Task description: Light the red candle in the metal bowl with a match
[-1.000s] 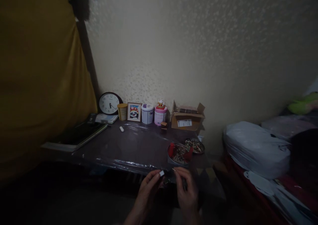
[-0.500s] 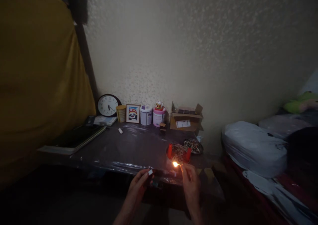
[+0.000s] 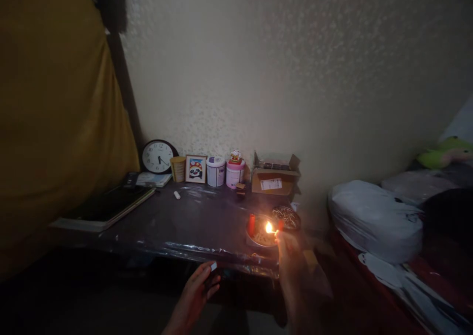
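Note:
Pinched in my right hand [image 3: 290,256], a burning match [image 3: 274,232] points left, its flame bright. It is held over a round metal bowl [image 3: 254,243], close to the right one of two upright red candles; the left candle [image 3: 252,224] stands at the bowl's other side. The flame's glare partly hides the right candle [image 3: 281,224], so I cannot tell whether they touch. In front of the table edge, my left hand [image 3: 192,290] grips a small matchbox [image 3: 213,266] with a white end; most of it is hidden by the fingers.
Behind the bowl is a dish of burnt matchsticks [image 3: 287,217]. A cardboard box [image 3: 271,183], two lidded tins, a framed panda picture [image 3: 195,169], a yellow cup [image 3: 178,169] and a clock [image 3: 158,156] line the wall. A large book [image 3: 107,212] lies left; white bags [image 3: 373,221] sit right.
My right hand has carried the lit match forward and up, from in front of the bowl to above it near the right candle. My left hand has drawn slightly back and left.

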Action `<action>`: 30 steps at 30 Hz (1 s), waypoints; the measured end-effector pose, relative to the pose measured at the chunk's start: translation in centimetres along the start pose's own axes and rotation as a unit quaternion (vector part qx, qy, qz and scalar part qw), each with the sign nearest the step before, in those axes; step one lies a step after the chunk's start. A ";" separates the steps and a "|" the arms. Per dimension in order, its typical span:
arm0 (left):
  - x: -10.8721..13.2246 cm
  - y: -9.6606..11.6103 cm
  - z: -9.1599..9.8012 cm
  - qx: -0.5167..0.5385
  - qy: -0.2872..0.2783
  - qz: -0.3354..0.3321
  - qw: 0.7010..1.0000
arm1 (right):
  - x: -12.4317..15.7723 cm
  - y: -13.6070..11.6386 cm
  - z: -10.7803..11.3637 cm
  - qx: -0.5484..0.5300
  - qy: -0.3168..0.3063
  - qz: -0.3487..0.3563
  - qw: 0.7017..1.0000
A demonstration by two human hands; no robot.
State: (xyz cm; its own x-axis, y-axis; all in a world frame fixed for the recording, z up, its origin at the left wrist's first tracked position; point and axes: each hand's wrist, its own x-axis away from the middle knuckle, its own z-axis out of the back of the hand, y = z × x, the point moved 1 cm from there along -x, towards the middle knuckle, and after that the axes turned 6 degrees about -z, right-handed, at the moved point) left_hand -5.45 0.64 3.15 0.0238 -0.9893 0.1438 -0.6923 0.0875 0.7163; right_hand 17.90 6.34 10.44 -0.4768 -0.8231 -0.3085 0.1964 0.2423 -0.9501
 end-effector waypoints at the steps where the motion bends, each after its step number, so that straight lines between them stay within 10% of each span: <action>1: -0.1 0.0 0.1 0.000 0.000 0.003 1.000 | 0.0 -0.3 -0.1 0.010 0.008 -0.008 1.000; 30: -0.7 -0.4 0.4 -0.025 0.018 0.018 0.999 | -3.3 0.7 -4.5 -0.120 -0.042 0.014 0.992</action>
State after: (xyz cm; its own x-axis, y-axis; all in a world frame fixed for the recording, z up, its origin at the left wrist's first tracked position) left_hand -5.51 1.26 2.47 0.0264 -0.9808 0.1932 -0.6559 0.1289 0.7438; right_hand 15.72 11.53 10.60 -0.3989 -0.8515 -0.3404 -0.0060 0.3736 -0.9276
